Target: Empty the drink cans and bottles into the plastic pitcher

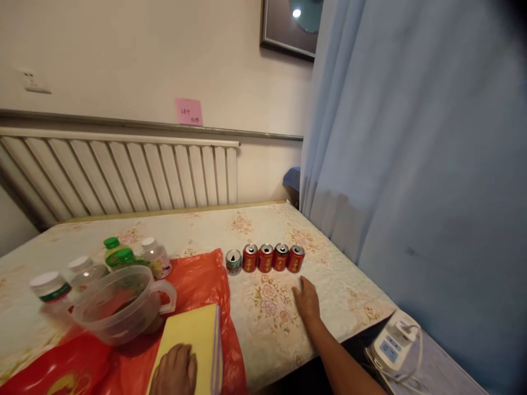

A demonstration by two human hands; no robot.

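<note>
My right hand (307, 302) reaches over the flowered tablecloth, thumb and fingers apart and holding nothing. Just beyond its fingertips stands the last red drink can (296, 259) of a row. Several upright cans make up this row; at its left end is a shorter green and silver can (234, 263), with a red can (250, 258) beside it. My left hand (175, 370) lies on top of a folded yellow cloth (191, 323), its fingers resting on the surface. The cloth sits on a red plastic sheet (201, 274).
Left of the cloth are a clear plastic jug with a handle (117, 312), a red dish (61, 367) and several bottles, among them a clear bottle (156, 258). A power strip (393, 340) lies at right. A blue curtain (411, 164) hangs along the right side.
</note>
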